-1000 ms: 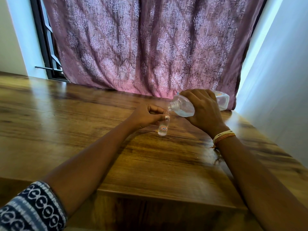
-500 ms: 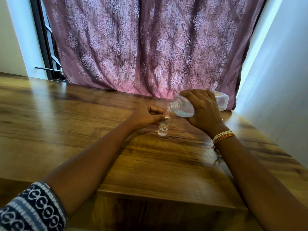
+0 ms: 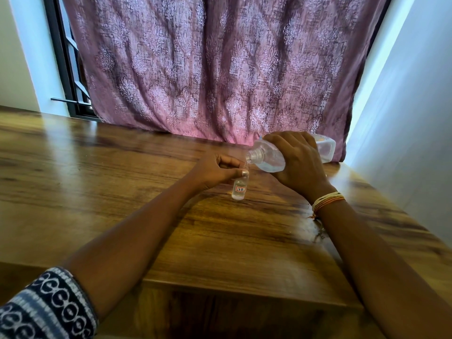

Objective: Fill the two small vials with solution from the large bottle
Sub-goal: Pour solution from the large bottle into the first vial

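A small clear vial (image 3: pixel 238 189) with a white label stands upright on the wooden table (image 3: pixel 122 192), holding some clear liquid. My left hand (image 3: pixel 215 171) pinches its neck between thumb and fingers. My right hand (image 3: pixel 297 165) grips the large clear bottle (image 3: pixel 266 157), tipped nearly level with its open mouth just above the vial's top. Clear solution lies in the bottle's lower side. A second vial is not in view.
A purple patterned curtain (image 3: pixel 220 69) hangs behind the table's far edge. A pale wall (image 3: pixel 411 118) runs close along the table's right side. The near table edge (image 3: pixel 244 289) lies between my forearms.
Almost nothing has moved. Both hands stay where they were, with the bottle's mouth held over the vial.
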Available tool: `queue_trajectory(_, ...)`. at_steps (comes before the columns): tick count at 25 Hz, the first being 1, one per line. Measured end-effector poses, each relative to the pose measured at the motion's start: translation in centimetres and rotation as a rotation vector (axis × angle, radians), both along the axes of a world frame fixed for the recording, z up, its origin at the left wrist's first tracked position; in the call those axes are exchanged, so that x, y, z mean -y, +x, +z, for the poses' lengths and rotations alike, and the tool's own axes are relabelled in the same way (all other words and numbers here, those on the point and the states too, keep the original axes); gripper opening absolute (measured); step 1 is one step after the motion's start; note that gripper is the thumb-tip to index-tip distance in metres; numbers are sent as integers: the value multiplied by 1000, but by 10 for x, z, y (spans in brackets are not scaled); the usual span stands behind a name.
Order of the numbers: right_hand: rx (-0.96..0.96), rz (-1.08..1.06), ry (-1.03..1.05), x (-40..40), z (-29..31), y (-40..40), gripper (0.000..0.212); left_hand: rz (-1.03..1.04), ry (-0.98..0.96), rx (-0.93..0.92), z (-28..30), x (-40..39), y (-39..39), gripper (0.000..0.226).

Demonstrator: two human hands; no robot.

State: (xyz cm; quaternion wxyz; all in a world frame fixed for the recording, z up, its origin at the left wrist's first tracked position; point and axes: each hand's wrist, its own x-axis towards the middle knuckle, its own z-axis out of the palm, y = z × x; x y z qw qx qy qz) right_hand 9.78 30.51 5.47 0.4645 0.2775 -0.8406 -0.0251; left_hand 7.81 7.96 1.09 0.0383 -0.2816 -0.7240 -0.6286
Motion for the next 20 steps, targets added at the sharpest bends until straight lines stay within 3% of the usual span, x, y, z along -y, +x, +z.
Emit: queue_trajectory(20,15,-17,1,-1,1,0,52,10,3,-3,-2,0,-5,15)
